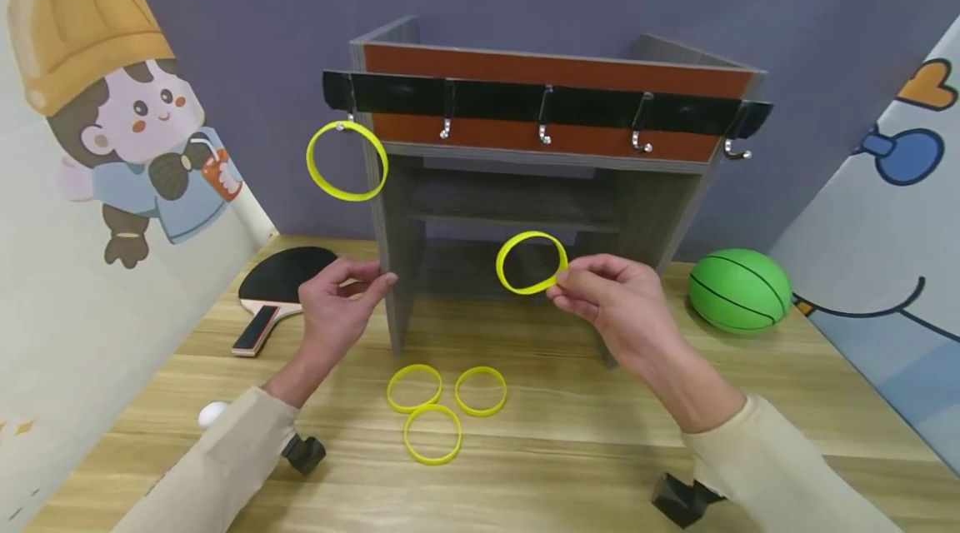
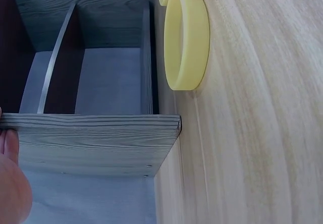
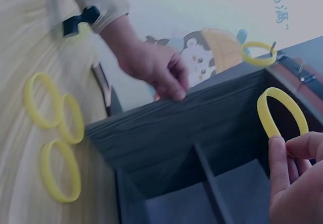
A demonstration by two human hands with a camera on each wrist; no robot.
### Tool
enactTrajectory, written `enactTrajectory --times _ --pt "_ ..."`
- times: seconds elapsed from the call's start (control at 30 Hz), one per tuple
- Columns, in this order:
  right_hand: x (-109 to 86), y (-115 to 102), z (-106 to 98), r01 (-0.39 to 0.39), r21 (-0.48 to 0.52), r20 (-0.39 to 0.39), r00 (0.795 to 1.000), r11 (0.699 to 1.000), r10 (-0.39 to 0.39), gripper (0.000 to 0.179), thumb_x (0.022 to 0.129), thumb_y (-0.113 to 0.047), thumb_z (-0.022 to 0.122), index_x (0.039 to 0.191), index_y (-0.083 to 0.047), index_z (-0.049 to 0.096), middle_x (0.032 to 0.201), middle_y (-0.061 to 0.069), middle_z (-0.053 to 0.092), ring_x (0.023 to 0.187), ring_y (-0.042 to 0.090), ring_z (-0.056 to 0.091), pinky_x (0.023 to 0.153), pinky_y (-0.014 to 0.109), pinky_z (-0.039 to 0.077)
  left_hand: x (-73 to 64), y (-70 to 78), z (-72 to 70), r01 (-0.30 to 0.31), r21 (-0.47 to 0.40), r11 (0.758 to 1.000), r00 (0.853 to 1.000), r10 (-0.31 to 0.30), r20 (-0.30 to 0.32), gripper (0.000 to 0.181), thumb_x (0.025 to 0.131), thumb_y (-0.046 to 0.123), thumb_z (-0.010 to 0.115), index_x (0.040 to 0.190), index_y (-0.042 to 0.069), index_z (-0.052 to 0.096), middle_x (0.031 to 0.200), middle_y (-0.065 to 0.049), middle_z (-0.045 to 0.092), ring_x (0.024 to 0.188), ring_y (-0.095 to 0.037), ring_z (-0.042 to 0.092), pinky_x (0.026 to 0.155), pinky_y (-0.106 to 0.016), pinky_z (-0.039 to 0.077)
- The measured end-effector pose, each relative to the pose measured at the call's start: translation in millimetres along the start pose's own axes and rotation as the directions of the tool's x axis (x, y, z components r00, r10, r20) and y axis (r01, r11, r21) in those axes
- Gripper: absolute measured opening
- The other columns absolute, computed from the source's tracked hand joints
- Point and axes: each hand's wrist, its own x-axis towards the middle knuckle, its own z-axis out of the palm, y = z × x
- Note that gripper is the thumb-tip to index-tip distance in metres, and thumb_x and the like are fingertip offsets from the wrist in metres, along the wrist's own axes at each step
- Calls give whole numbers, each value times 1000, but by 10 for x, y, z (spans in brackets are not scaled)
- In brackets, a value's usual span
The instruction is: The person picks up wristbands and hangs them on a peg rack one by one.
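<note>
My left hand (image 1: 341,300) pinches the front edge of the grey shelf unit's left side panel (image 1: 389,233), thumb on the edge. My right hand (image 1: 622,304) holds a yellow ring (image 1: 501,265) between thumb and fingers, in front of the unit's opening and below the hooks. Another yellow ring (image 1: 352,197) hangs from the leftmost hook of the black hook rail (image 1: 495,100); the other hooks carry nothing. Three more yellow rings lie on the table before the unit, the front one (image 1: 435,460) nearest me. In the right wrist view the held ring (image 3: 265,120) stands tilted above my fingertips.
A black table tennis bat (image 1: 285,275) lies left of the unit, partly behind my left hand. A white ball (image 1: 212,413) sits beside my left sleeve. To the right rests a green ball (image 1: 740,290) with black lines. Decorated walls flank the wooden table (image 1: 562,466).
</note>
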Motion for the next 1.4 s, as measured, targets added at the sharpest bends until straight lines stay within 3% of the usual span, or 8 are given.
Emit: enactTrajectory --times 0.13,0.57,0.97,1.4 --pt "26 -101 145 23 26 15 1000 999 -23 13 82 5 71 92 9 63 84 19 65 72 25 68 77 35 56 -19 -137 -23 -7 -21 1000 1000 7 -8 18 69 -12 79 83 -4 71 77 -13 66 70 -12 64 64 -27 58" --pt "63 -422 680 115 32 62 991 993 -117 17 84 3 69 97 10 62 88 22 65 71 25 67 77 37 56 -27 -178 -3 -13 -57 998 1000 12 -14 18 68 -14 77 82 -6 70 76 -16 65 71 -13 64 64 -28 58" --pt "176 -587 966 154 80 46 986 985 -158 11 83 6 67 93 9 62 89 23 64 71 26 67 77 37 57 24 96 39 -8 -26 1000 1000 8 -3 18 67 -23 73 81 -15 65 75 -25 62 69 -10 64 63 -24 57" --pt "250 -580 1047 154 151 -3 988 976 -156 5 82 8 68 86 5 65 87 22 64 70 28 67 77 38 57 19 92 26 -18 -34 999 1000 18 3 19 67 -22 73 83 -15 66 75 -24 62 71 -12 63 63 -25 57"
